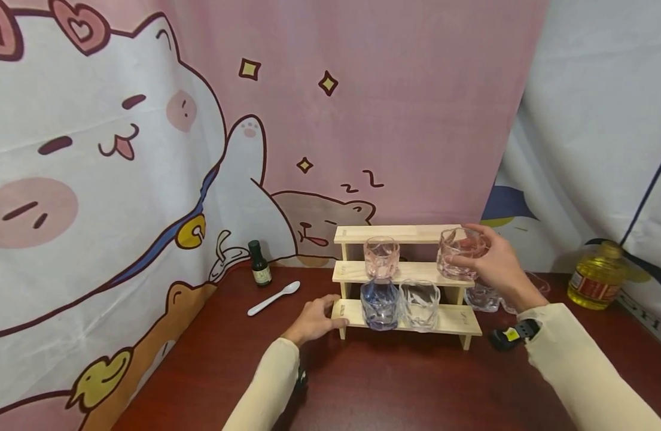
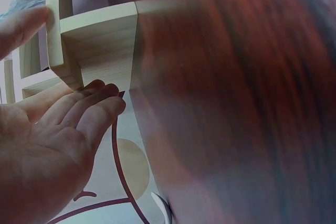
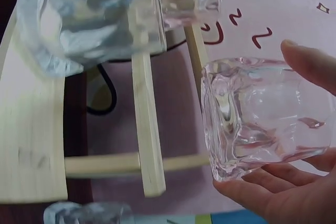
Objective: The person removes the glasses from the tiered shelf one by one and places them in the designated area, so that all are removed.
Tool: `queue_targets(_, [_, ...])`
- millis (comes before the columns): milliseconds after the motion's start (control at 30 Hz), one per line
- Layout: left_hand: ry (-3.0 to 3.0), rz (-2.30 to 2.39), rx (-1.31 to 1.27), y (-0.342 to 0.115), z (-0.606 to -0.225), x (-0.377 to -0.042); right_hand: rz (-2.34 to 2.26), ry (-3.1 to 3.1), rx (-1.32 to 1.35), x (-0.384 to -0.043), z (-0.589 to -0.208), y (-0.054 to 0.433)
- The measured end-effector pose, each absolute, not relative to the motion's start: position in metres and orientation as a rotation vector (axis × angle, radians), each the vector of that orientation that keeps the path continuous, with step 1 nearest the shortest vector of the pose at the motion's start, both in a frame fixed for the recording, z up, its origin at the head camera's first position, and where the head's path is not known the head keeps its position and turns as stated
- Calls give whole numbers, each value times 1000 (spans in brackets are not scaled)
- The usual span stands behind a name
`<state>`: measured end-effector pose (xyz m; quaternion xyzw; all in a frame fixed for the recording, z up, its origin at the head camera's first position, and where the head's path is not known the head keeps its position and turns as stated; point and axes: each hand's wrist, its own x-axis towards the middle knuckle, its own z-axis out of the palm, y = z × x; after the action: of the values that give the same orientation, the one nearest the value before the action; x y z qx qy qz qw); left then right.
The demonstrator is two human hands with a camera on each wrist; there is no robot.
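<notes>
A three-tier wooden stand [image 1: 411, 272] carries several short faceted glasses. My right hand [image 1: 494, 257] grips a clear pinkish glass [image 1: 456, 254] at the stand's right end; in the right wrist view this glass [image 3: 268, 119] appears apart from the boards, between thumb and fingers. A pink glass [image 1: 381, 257] stands on the middle tier. On the bottom tier are a blue glass [image 1: 380, 305] and a clear glass [image 1: 419, 305], side by side. My left hand [image 1: 316, 320] holds the bottom tier's left end, thumb in front and fingers [image 2: 102, 103] at the board's end.
More clear glasses [image 1: 483, 296] stand behind the stand's right end, partly hidden by my right arm. An oil bottle [image 1: 596, 278] is at far right, a black device [image 1: 505, 338] below my right wrist. A white spoon [image 1: 274, 298] and small dark bottle [image 1: 259, 266] lie left.
</notes>
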<state>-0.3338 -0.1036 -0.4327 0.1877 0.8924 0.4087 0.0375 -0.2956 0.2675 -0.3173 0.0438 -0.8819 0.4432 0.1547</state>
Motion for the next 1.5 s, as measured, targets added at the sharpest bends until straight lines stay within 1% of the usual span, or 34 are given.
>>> queue_targets(333, [2744,1237,571,-105,-430,-337,1190,-2583,145,-288,-315,293])
queue_targets(800, [2741,1251,562,-105,-430,-336,1171,-2607,140,-277,-326,325])
queue_targets(1233, [2745,1235,573,-105,-431,-335,1129,-2595,70,-266,-342,357])
queue_targets(1500, [2731,1239,568,-104,-432,-335,1053,-2589,-24,-260,-354,378])
